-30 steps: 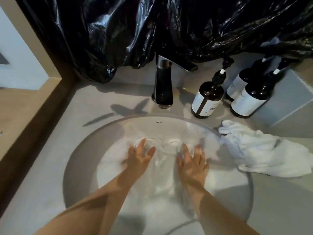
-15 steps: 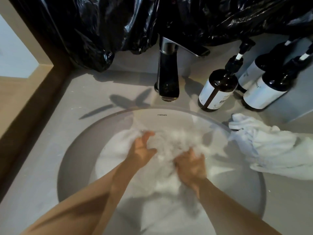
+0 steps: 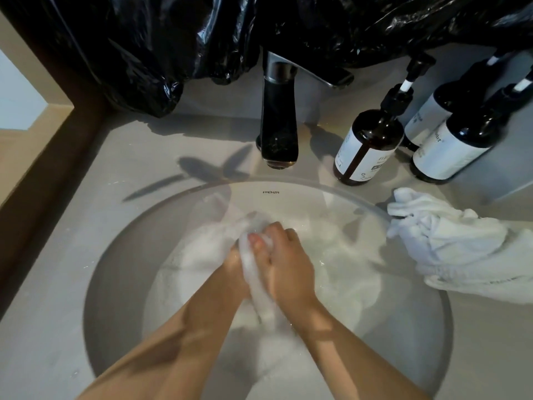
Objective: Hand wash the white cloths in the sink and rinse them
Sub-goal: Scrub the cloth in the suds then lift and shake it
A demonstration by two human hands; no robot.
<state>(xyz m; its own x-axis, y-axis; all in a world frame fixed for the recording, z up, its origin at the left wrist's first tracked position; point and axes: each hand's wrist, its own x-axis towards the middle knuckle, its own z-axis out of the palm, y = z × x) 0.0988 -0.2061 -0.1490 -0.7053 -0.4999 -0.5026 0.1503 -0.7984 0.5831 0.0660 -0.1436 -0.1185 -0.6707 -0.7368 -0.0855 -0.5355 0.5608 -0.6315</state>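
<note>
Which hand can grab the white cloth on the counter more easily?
Probably the right hand: the cloth on the counter lies right of the sink, on its side. The left hand would need to cross over. Both grip the wet cloth.

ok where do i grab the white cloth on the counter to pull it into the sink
Grip the counter cloth by its crumpled end nearest the sink rim, coming from the basin side and above. It is bunched thick there, so fingers can close round it; the far part lies flatter. Right hand and left hand first release the wet cloth.
</note>
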